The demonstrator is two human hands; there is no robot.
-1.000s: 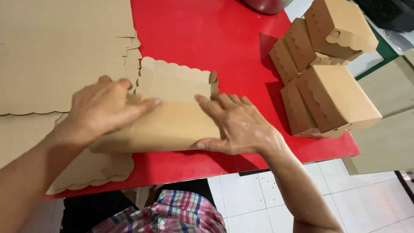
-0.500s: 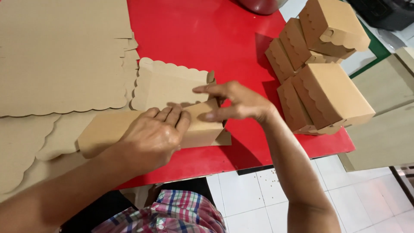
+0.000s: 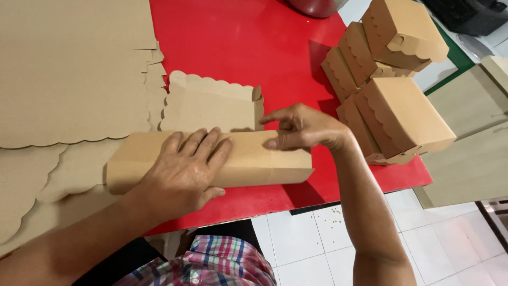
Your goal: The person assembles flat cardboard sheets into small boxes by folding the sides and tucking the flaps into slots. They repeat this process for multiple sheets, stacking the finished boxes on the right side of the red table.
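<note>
Flat and open, the left hand (image 3: 188, 172) pressed the folded cardboard blank (image 3: 248, 161) near the red table (image 3: 248, 58)'s front edge; the right hand (image 3: 301, 130) pinched its upper fold. Bare red surface lay beyond; finished boxes (image 3: 397, 114) crowded right, flat sheets (image 3: 69, 69) left.

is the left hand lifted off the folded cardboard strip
No, the left hand lies flat, palm down, on the folded cardboard strip.

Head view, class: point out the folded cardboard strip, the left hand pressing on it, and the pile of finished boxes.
Folded cardboard strip (image 3: 275, 167), head view: bare right part of its top face.
Left hand (image 3: 185, 169), head view: back of the hand, flat on the strip.
Pile of finished boxes (image 3: 407, 114), head view: lid of the nearest box.
</note>
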